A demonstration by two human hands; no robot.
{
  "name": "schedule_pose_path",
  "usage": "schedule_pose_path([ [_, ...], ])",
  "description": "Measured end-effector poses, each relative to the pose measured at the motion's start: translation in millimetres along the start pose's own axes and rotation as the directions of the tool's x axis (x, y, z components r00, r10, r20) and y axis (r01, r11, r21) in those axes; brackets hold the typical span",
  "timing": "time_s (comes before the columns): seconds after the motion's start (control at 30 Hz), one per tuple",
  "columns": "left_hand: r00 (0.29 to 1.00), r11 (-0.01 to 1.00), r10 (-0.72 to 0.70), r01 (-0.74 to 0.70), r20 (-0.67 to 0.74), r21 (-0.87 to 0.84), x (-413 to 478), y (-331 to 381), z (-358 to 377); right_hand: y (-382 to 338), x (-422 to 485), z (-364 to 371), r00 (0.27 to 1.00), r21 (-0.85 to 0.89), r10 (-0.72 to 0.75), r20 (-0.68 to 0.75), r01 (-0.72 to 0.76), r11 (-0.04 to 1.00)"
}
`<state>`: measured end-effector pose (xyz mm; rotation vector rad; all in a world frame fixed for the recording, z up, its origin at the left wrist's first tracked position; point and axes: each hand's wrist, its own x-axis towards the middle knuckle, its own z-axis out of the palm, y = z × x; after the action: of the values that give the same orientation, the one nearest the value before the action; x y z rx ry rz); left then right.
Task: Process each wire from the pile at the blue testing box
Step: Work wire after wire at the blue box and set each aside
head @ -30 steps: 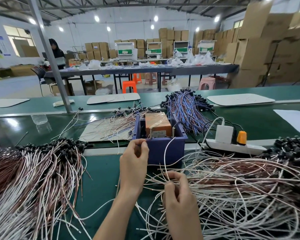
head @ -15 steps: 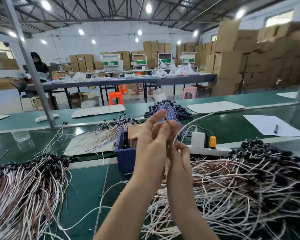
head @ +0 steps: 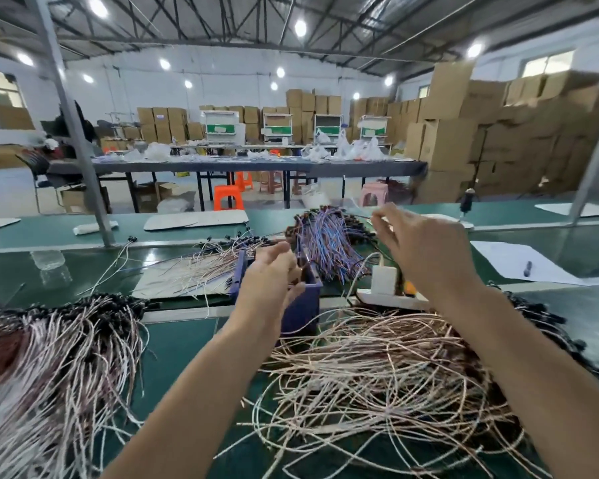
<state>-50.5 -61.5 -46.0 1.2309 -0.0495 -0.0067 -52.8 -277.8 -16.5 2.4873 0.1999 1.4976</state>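
Behind left hand point(head: 270, 274) — blue box point(head: 303, 307) | right hand point(head: 426, 250) above pile point(head: 377, 375)

Blue testing box point(head: 301, 305): one
Pale wire heaps point(head: 377, 368) around the box: three
Blue-purple wire bundle point(head: 325, 236) behind the box: one
Power strip point(head: 388, 299) right of the box: one
Pen point(head: 527, 268): one

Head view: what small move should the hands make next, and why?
Probably lower the right hand to the loose wire pile and pinch one wire: it hovers raised, no wire plainly in it, while the left hand sits curled at the blue testing box.
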Motion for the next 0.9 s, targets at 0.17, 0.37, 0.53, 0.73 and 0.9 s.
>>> schedule_pose_path([
  [0.17,0.997,0.595,-0.055,-0.009,0.052,0.804,23,-12,-97,-8,-39,41,0.757,0.055,0.004,0.653,-0.052,0.997],
  [0.37,0.986,-0.116,0.036,0.164,-0.161,0.98,32,6,-233,-69,-78,50,0.837,0.221,0.049,0.544,-0.2,0.955],
  [0.53,0.912,-0.259,0.285,0.369,-0.295,0.893,23,12,-304,-129,-87,44,0.867,0.394,-0.092,0.489,-0.126,0.91],
  [0.73,0.897,-0.174,0.238,0.418,-0.374,0.892,22,4,-326,-160,-88,41,0.902,0.481,-0.121,0.414,-0.104,0.87],
  [0.9,0.846,-0.126,0.217,0.518,-0.486,0.846,28,0,-319,-163,-91,36,0.914,0.515,-0.122,0.387,-0.105,0.851],
])
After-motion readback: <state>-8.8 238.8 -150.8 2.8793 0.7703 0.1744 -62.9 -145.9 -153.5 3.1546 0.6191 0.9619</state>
